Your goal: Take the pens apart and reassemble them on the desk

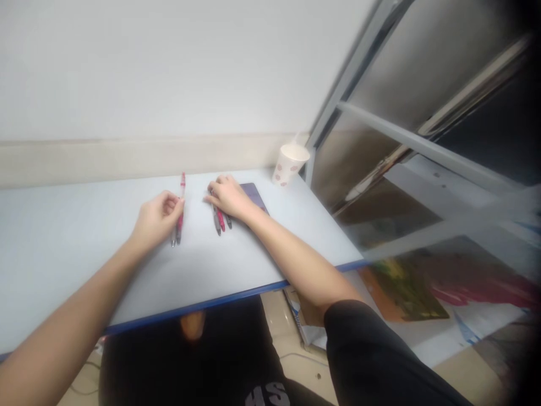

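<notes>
Two pens [182, 189] sat gripped side by side in the curled left hand [157, 217], their tips low on the tabletop [63, 237], probably to keep them aligned. Several more pens [220, 221] lay under the right hand [228, 196], which was spread flat and open as if pinning them, beside a dark pad [255, 194].

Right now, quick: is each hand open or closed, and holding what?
Left hand: closed loosely around a red pen.
Right hand: open, resting palm-down on loose pens.

Even, soft light; right edge blurred, corners darkened.
</notes>
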Available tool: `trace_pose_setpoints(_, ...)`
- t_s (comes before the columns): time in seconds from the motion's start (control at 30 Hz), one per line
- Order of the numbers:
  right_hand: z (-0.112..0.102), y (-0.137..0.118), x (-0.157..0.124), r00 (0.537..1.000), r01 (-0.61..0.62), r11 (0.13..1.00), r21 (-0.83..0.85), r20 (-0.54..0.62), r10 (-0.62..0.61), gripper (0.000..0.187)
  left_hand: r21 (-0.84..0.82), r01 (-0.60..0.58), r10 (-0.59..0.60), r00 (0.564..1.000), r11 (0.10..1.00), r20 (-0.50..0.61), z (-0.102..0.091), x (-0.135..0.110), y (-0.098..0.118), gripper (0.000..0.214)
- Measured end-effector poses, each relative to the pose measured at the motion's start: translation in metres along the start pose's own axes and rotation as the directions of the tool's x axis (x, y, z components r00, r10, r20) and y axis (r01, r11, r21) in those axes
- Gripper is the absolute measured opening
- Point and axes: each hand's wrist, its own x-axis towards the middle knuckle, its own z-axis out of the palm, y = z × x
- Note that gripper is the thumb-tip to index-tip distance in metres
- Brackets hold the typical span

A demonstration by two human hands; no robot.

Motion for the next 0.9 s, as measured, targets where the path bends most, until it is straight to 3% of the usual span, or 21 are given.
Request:
trace_pose_setpoints(0.17, -0.006, -0.005, -0.007, 1.0, -0.005, 0.998, -0.061, 0.019, 0.006, 0.031, -0.292, 0.1, -0.089, 0.995, 0.951, 0.05, -0.004, 0.005, -0.001, 0.026)
trace_pose_setpoints(0.33, -0.015, -0.01, -0.017, 1.0, -0.01, 0.99, -0.138, 0.005, 0.01, 0.033, -0.398, 0.149, -0.163, 0.987, 0.905, -0.002, -0.013, 0.01, 0.004, 0.028)
trace_pose_setpoints(0.47, -0.016, -0.012, -0.021, 0.995, -0.025, 0.984, -0.176, 0.09, 0.041, 0.035, -0.488, 0.171, -0.16, 0.985, 0.856, 0.065, -0.014, 0.008, 0.005, 0.048)
trace_pose_setpoints(0.7, -0.019, -0.01, -0.022, 0.997, -0.036, 0.998, -0.058, 0.071, 0.04, 0.027, -0.538, 0.137, -0.063, 0.986, 0.832, 0.154, -0.01, 0.004, 0.004, 0.1)
trace_pose_setpoints(0.8, -0.024, -0.013, -0.025, 1.0, -0.01, 1.0, 0.018, -0.008, 0.01, 0.028, -0.557, 0.121, -0.043, 0.988, 0.822, 0.15, -0.01, 0.005, 0.004, 0.085)
trace_pose_setpoints(0.9, -0.029, -0.023, -0.031, 0.998, 0.055, 0.961, 0.27, -0.007, -0.055, 0.035, -0.586, 0.132, -0.069, 0.989, 0.8, 0.129, -0.011, 0.006, 0.003, 0.06)
